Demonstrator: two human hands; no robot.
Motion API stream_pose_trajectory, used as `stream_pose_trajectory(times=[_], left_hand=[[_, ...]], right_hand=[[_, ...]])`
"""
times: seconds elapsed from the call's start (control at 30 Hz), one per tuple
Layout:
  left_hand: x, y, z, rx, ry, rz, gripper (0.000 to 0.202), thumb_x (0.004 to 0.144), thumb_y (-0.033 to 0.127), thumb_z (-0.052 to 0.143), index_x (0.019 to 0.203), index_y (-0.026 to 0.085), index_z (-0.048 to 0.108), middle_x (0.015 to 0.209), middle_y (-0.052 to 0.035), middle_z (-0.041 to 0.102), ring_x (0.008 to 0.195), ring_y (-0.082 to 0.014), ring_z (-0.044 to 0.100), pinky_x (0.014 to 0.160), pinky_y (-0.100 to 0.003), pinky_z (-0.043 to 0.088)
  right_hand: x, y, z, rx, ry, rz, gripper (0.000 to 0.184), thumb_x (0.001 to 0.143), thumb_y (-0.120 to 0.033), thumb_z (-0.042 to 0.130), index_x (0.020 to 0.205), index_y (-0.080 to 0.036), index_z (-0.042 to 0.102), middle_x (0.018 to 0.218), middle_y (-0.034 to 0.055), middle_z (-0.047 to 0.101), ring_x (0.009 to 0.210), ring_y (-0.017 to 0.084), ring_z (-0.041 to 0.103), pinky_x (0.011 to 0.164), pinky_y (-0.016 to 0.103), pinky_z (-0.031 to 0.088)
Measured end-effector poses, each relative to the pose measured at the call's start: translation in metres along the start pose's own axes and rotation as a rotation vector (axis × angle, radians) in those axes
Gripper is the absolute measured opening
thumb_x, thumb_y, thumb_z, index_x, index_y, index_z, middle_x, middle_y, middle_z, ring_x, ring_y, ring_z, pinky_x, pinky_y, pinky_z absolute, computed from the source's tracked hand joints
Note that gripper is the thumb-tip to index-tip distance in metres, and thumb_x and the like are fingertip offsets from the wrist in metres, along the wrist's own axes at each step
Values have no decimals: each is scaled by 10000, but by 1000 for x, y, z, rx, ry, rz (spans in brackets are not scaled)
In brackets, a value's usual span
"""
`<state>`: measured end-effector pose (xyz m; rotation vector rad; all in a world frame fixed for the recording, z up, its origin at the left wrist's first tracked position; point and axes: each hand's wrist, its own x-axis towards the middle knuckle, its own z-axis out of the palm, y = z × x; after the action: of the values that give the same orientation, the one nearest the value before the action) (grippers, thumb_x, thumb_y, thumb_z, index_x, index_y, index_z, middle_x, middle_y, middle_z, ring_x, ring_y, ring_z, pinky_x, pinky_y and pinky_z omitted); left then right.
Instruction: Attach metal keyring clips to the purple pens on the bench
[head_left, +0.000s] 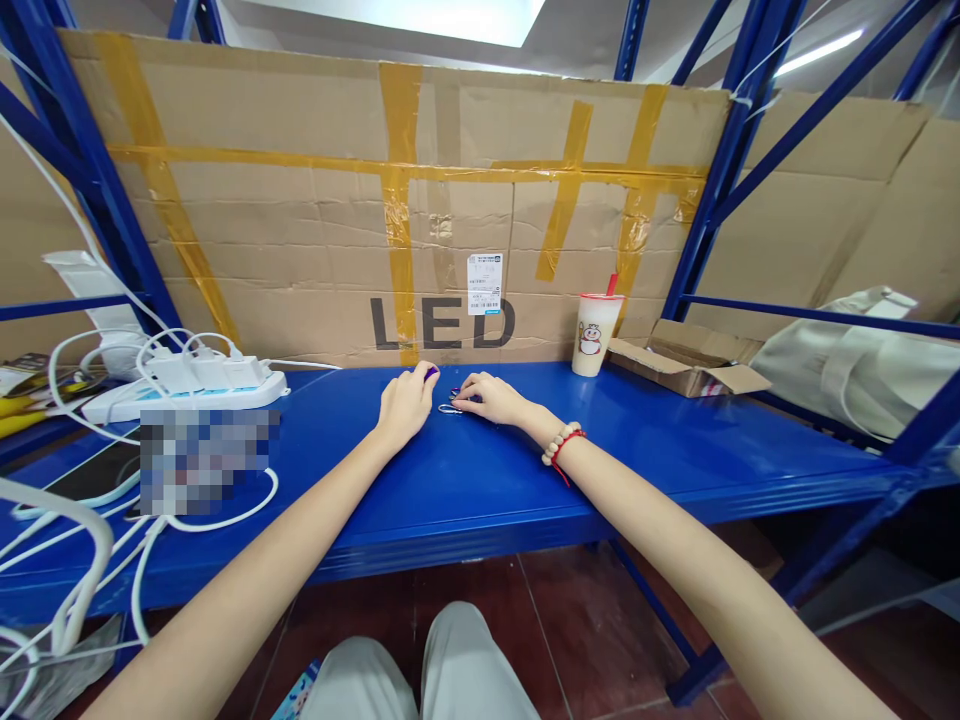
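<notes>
My left hand rests over the blue tabletop with its fingers curled round a small purple object. Only the top of that object shows, so its kind cannot be made out. Close by on the right, my right hand has thumb and fingers pinched together just above the surface. At its fingertips are a small silvery loop and a tiny dark purple piece. The fingers partly hide both, and I cannot tell whether the two are joined. The hands are apart from each other.
A white power strip with plugs and tangled white cables takes up the left side. At the back right stand a drink cup and an open cardboard box. A taped cardboard sheet closes off the back.
</notes>
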<state>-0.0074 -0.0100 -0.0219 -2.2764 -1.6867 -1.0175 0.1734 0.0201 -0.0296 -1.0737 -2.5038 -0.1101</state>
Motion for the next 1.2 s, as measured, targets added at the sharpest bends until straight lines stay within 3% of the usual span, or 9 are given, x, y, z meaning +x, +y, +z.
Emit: stream_pose_trajectory(times=[0.2,0.5,0.7,0.83,0.93,1.07,1.2], left_hand=[[3,-6,-1,-102,84,-232,320,912,351,259,1061,226,513,865,-50,672,849,-193,615,753,-284,421],[5,-13,-7,-213,102,-435,320,892,368,259,971,240,541,744,-28,688,790,-205,633,742,-301,423],[7,-17,-4,-312,87,-425,286,884,376,281,955,251,529,721,4,685,714,-183,630,711,-296,422],[10,-22,-1,-412,194,-316,233,876,371,339,975,240,504,770,6,683,729,-162,624,705,-275,427],[11,-23,1,-466,235,-254,193,861,354,393,969,229,491,766,7,682,756,-152,624,724,-262,431],[10,-20,1,-502,200,-218,187,823,358,472,957,228,487,764,9,686,726,-145,629,721,-256,439],[8,-17,5,-498,146,-157,193,788,373,526,917,233,493,728,20,682,689,-147,629,706,-259,448]], right_hand=[[-2,-6,0,48,41,-48,408,771,-512,561,1060,-236,640,1083,67,573,991,205,508,817,334,391],[-1,-34,0,8,-28,-158,397,866,-456,431,1200,-275,546,1214,76,506,1076,239,447,863,414,353],[-1,-37,0,-3,-63,-126,347,860,-457,441,1094,-270,615,1192,70,519,1050,235,460,849,403,356],[0,-30,-6,-22,15,-63,374,836,-417,503,1165,-248,561,1152,72,562,1061,225,483,861,383,359],[0,-19,-11,-34,111,61,312,888,-335,424,1143,-232,574,1139,65,591,1058,207,512,863,364,379],[-1,-1,-13,-31,187,194,275,881,-236,424,1065,-212,626,1077,51,639,974,185,570,841,323,422],[-1,3,-9,-11,141,167,268,864,-263,461,1062,-218,637,1078,42,642,955,175,586,837,303,441]])
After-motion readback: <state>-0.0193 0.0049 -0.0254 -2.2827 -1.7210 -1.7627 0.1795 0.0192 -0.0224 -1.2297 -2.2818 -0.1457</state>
